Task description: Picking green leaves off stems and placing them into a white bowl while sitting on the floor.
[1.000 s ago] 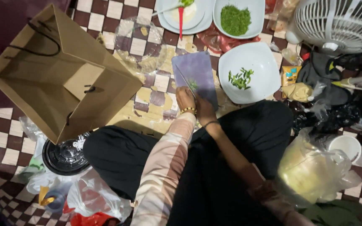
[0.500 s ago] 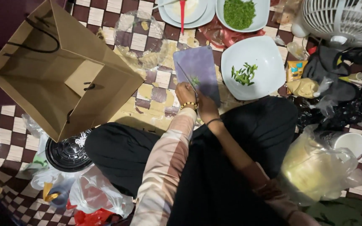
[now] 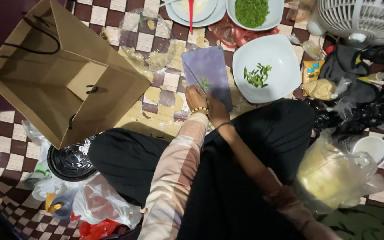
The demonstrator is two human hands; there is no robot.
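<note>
Both hands meet at the near edge of the purple cutting board [image 3: 207,73] on the checkered floor: the left hand [image 3: 195,98] and right hand [image 3: 215,111] curl over green bits [image 3: 205,83], grip unclear. The white bowl [image 3: 281,82] beside it holds chopped greens [image 3: 257,74]; the open paper bag [image 3: 63,75] stands empty.

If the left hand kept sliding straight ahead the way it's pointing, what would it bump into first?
Probably the small green bits on the purple cutting board, just ahead of the left hand. Beyond the board's far edge sits a white plate, though depth is hard to judge.
</note>
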